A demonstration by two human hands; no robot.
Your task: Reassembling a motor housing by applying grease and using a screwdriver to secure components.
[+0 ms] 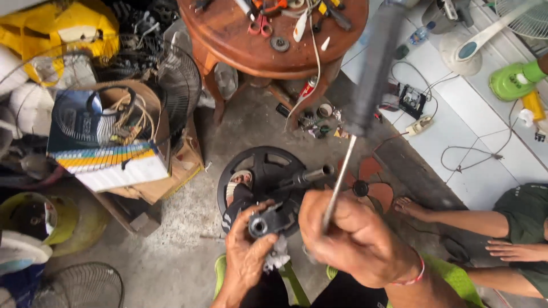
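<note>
My left hand (245, 256) grips a small black fan part (267, 222) with a round hole in its end. Something white (277, 258) hangs just below that part. My right hand (354, 242) is closed around the thin metal shaft of a long screwdriver (339, 182). Its dark handle (377, 63) rises blurred toward the camera, and its tip is hidden behind my fingers, close to the black part. Beneath both hands lies a round black fan base (260, 165) with a short dark pole (311, 174). My sandalled foot (240, 182) rests on the base.
A round wooden table (228, 34) holding scissors and small tools stands ahead. At left sit a cardboard box (165, 188) of parts and wire fan grilles (177, 80). An orange fan blade (374, 188) lies on the floor. Another person (514, 222) sits at right, near a green fan base (514, 80).
</note>
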